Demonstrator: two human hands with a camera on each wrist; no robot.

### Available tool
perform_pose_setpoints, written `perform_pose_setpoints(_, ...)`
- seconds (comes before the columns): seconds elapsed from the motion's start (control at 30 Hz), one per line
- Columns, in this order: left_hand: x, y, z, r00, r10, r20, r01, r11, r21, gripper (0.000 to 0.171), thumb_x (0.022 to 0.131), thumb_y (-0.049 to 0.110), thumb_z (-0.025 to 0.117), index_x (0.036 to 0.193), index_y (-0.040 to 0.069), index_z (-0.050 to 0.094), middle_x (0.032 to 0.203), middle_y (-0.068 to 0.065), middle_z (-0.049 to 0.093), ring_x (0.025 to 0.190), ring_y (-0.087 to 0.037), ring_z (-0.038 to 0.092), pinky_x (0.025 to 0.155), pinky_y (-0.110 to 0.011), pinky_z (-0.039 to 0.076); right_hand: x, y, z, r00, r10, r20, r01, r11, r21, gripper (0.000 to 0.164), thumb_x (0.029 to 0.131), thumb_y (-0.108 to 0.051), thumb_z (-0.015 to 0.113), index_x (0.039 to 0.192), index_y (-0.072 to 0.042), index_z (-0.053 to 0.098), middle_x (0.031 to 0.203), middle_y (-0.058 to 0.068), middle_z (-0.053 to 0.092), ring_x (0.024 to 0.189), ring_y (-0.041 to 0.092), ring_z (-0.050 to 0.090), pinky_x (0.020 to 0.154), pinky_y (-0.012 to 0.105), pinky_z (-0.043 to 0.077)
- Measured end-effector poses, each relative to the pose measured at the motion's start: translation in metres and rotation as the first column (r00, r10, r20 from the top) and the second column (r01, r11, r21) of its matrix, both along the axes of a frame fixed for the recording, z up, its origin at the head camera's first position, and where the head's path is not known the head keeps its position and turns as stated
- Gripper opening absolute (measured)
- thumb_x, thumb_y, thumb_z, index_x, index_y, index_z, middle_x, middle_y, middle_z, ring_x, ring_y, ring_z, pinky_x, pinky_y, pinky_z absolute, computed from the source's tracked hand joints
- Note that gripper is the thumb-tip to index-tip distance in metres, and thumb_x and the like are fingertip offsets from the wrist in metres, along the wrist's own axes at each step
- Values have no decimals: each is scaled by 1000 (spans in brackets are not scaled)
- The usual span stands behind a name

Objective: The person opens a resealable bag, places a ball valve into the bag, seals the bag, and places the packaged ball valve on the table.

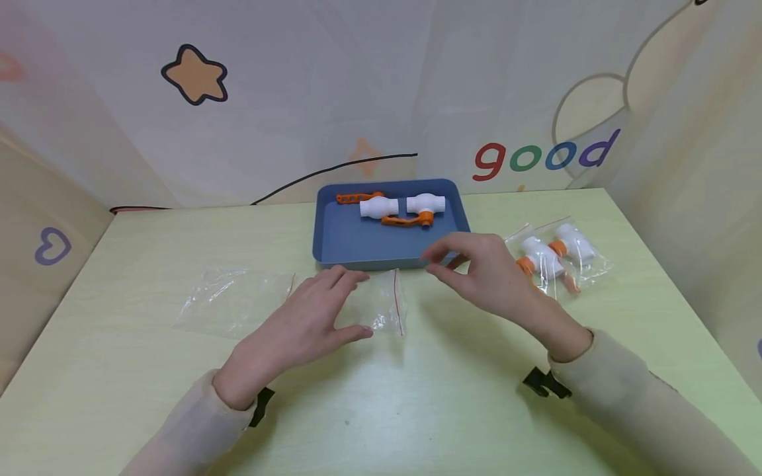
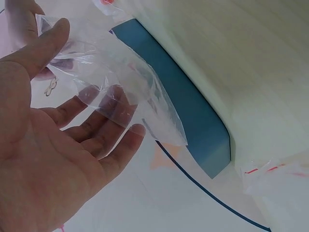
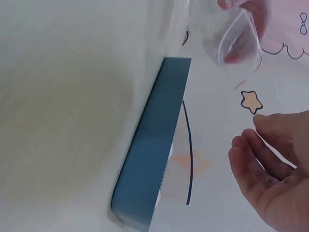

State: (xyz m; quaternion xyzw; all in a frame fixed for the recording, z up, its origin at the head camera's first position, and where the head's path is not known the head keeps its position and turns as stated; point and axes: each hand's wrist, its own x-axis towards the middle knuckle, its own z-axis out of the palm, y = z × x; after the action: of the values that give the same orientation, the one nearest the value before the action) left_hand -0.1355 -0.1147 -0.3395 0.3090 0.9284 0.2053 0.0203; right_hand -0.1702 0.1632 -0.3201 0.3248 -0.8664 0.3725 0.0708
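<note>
My left hand (image 1: 297,324) holds a small clear zip bag (image 1: 381,304) between thumb and fingers, its red-striped mouth facing right. Through the film in the left wrist view, the curled fingers (image 2: 108,116) show behind the bag (image 2: 120,72). The bag's mouth gapes in the right wrist view (image 3: 241,46). Over the front right corner of the blue tray, my right hand (image 1: 482,271) hovers with fingers bent and thumb near the index fingertip, nothing between them. Inside the tray (image 1: 351,248) lie two white valve bodies (image 1: 379,207) and two orange handles (image 1: 357,198), one joined to a valve.
Another clear zip bag (image 1: 232,301) lies flat on the table at the left. At the right, two bagged white-and-orange valves (image 1: 542,256) lie beside the right forearm. A printed curtain (image 1: 286,99) hangs behind the table (image 1: 381,410).
</note>
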Motion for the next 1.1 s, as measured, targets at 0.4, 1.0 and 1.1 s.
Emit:
perform_pose_setpoints(0.4,-1,2,-3,1000,-26,-18,26,1000,-11,68,80,47,75,132,9,51,118,-4,56,98,-17,54,86,-36,46,-34,2,-3,990,-77,119,62,991,121,24,84,-6,74,107,-2,67,103,8,68,90,22,65,76,37,55)
perform_pose_setpoints(1.0,0,5,-4,1000,-28,8,28,999,-26,67,80,45,77,131,10,51,116,-4,56,96,-16,54,84,-35,47,-83,-6,-3,950,-176,258,50,901,431,61,82,-22,76,132,2,51,129,17,55,118,33,49,102,47,39)
perform_pose_setpoints(1.1,-1,6,-4,1000,-30,5,31,999,-30,67,79,45,77,131,10,52,115,-3,56,95,-16,54,83,-34,47,-87,-7,-3,951,-183,249,44,878,477,65,82,-23,77,135,2,48,134,18,51,122,33,46,104,48,35)
